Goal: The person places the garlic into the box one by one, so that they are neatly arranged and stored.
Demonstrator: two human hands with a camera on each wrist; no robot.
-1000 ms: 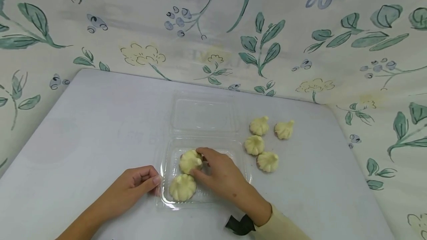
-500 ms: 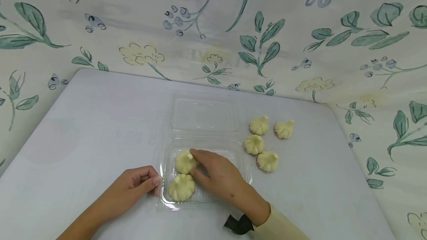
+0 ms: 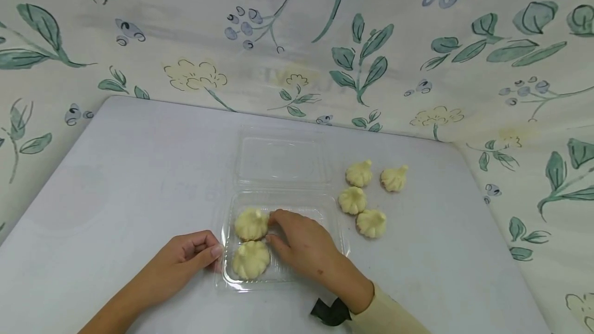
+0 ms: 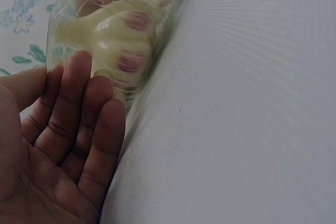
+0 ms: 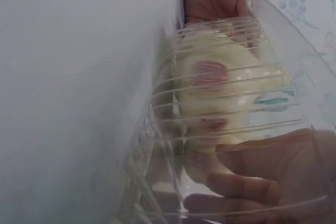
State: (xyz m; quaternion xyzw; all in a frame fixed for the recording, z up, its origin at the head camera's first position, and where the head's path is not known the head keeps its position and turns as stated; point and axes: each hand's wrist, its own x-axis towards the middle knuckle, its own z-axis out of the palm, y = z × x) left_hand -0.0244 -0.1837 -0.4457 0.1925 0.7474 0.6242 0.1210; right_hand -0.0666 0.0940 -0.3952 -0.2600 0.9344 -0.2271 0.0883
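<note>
Two pale yellow garlic bulbs, an upper one [image 3: 251,224] and a lower one [image 3: 250,260], sit in the left half of a clear plastic clamshell container [image 3: 303,205], whose lid lies open behind it. Through the container wall, the left wrist view shows reddish patches on a garlic bulb [image 4: 118,38]. My left hand [image 3: 190,259] pinches the container's left rim between thumb and fingers. Inside the container, my right hand [image 3: 308,244] has its thumb and index fingertip spread, right at the upper bulb's right side. The other right fingers are mostly hidden in the head view.
Several more garlic bulbs stand on the white table [image 3: 431,262] right of the container, the nearest garlic bulb [image 3: 371,223] close to its edge. A black strap [image 3: 331,312] lies at my right wrist. Floral cloth [image 3: 278,40] rises behind the table.
My right hand has slid the upper garlic bulb left and seated it behind the lower one. Its fingers have since loosened from the bulb. The left hand has stayed at the rim.
</note>
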